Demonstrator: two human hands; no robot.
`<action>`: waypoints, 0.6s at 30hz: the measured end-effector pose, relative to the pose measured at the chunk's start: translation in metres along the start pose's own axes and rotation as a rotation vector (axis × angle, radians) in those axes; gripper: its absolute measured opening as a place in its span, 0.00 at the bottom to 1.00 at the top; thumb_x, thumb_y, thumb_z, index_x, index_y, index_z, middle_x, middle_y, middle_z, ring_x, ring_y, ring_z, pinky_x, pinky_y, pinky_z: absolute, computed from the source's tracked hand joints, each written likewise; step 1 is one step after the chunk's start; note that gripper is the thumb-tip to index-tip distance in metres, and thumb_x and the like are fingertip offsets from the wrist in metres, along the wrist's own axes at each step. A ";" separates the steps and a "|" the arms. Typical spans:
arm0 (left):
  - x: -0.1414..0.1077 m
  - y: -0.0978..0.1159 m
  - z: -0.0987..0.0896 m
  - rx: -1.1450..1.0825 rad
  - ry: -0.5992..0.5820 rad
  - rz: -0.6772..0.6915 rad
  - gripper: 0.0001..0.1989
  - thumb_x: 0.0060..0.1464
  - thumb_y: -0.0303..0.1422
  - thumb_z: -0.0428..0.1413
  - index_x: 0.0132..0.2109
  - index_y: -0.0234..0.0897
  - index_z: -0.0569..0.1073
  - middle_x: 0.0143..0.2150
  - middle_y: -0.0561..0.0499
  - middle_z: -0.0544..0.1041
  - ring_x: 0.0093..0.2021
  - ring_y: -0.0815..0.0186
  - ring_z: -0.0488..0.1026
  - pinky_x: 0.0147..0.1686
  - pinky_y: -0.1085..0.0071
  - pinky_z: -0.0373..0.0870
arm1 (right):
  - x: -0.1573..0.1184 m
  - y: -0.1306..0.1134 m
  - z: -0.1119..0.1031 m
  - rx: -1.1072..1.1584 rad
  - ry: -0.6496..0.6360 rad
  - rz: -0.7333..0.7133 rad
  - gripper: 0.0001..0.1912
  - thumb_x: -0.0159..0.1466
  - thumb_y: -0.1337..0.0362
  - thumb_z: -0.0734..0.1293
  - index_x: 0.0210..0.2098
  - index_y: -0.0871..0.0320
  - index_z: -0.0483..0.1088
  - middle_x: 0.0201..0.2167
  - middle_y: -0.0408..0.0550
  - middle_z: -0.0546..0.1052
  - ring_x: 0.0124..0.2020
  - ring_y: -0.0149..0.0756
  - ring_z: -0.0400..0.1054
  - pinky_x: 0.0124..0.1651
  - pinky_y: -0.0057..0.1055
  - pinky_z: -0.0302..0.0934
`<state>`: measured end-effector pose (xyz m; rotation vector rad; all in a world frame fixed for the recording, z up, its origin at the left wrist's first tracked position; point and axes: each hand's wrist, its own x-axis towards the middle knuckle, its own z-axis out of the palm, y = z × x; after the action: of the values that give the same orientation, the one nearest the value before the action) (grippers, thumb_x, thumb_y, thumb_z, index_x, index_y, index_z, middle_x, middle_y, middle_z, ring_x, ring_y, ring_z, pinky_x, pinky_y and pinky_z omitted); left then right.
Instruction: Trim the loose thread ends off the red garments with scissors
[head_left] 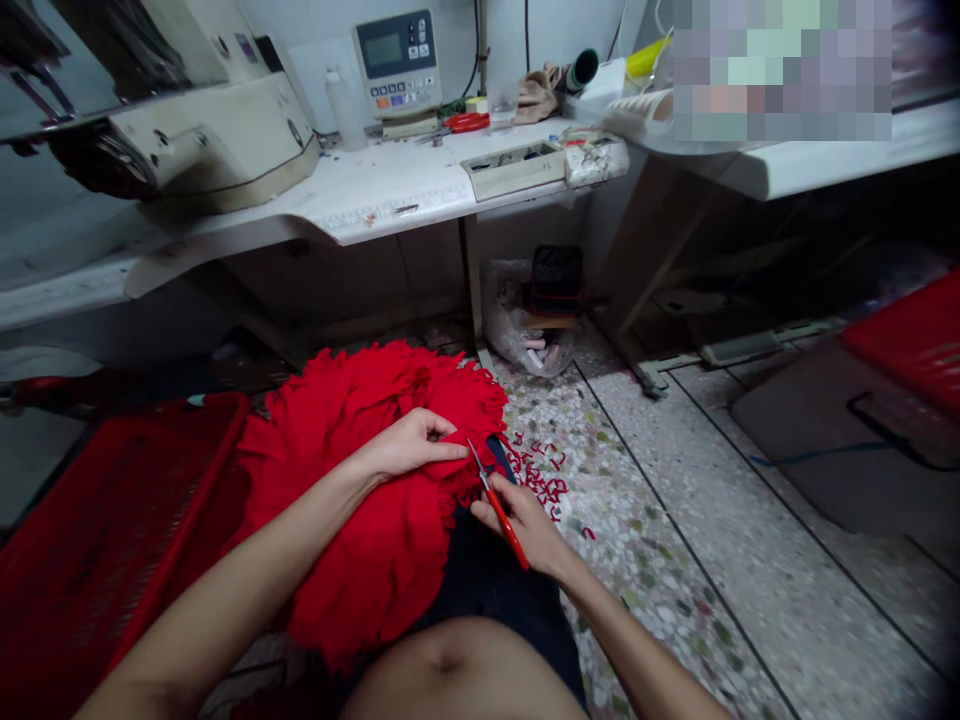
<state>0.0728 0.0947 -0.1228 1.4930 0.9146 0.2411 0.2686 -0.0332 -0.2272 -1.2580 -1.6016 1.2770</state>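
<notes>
A large bundle of red fabric (375, 540) with frilled, ragged edges lies across my lap. My left hand (420, 443) pinches a bit of this fabric between thumb and fingers near its right side. Just to the right, my right hand (525, 520) grips a pair of scissors (504, 522) with red-orange handles. The metal tips point up and left, close to the pinched edge by my left fingertips. Whether the blades touch the fabric, I cannot tell.
Red scraps (541, 480) litter the speckled floor. A red basket (142, 540) stands at left. In front is a white worktable (405, 200) with a sewing machine (217, 130), a control panel (397, 65) and red-handled scissors (466, 122). A grey bin (817, 430) sits at right.
</notes>
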 end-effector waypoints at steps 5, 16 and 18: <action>0.001 -0.004 -0.002 0.054 -0.012 -0.042 0.19 0.50 0.45 0.65 0.33 0.28 0.80 0.24 0.54 0.71 0.24 0.72 0.60 0.26 0.75 0.56 | -0.003 0.014 0.005 0.044 0.066 0.068 0.25 0.63 0.48 0.73 0.25 0.55 0.58 0.20 0.34 0.57 0.23 0.28 0.50 0.26 0.27 0.43; 0.002 -0.001 0.003 0.088 -0.050 -0.025 0.19 0.52 0.45 0.64 0.29 0.30 0.77 0.24 0.56 0.66 0.25 0.72 0.56 0.26 0.75 0.53 | -0.010 0.008 0.001 0.056 0.023 0.013 0.19 0.68 0.49 0.67 0.30 0.54 0.60 0.23 0.35 0.62 0.24 0.30 0.55 0.28 0.26 0.49; 0.002 -0.002 0.003 0.110 -0.070 -0.025 0.19 0.52 0.45 0.64 0.32 0.30 0.79 0.24 0.55 0.68 0.25 0.72 0.58 0.26 0.75 0.54 | -0.007 0.004 0.001 0.044 0.006 0.007 0.19 0.68 0.49 0.67 0.30 0.54 0.60 0.23 0.35 0.62 0.24 0.30 0.54 0.28 0.26 0.49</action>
<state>0.0751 0.0936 -0.1260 1.5800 0.9019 0.1210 0.2706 -0.0404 -0.2312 -1.2409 -1.5572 1.3048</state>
